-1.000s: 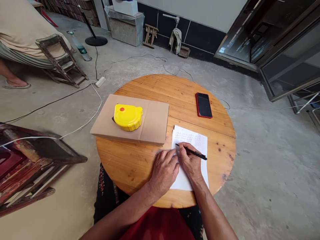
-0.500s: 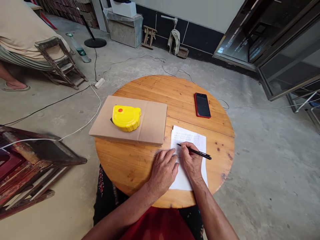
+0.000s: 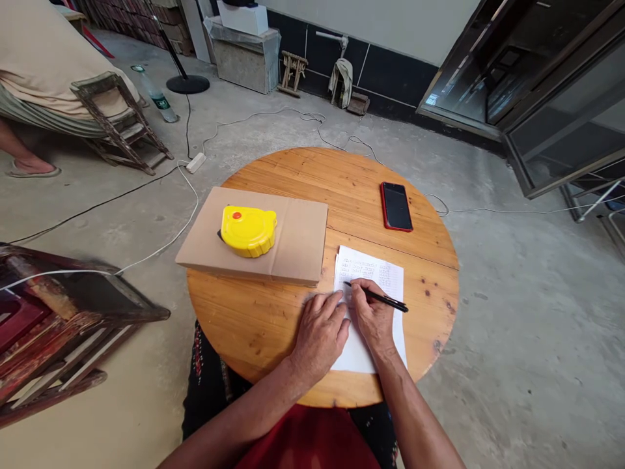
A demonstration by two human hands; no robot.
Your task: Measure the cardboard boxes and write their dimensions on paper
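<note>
My right hand (image 3: 374,317) is closed round a black pen (image 3: 385,300), whose tip rests on a white sheet of paper (image 3: 375,273) with several lines of small writing near its top. My left hand (image 3: 319,332) lies flat on the round wooden table (image 3: 303,169), its fingers stretched out and touching the paper's left edge. Left of the paper lies a flat brown cardboard piece (image 3: 300,241) with a yellow tape measure (image 3: 248,230) on top of it.
A red-cased phone (image 3: 396,206) lies face up at the table's far right. A dark wooden stool (image 3: 58,319) stands at my left. White and black cables (image 3: 180,176) cross the concrete floor. Another person's foot (image 3: 29,167) and a wooden chair (image 3: 117,124) are at far left.
The pen's back end has swung slightly up and down while its tip stays on the paper. My left hand has not moved.
</note>
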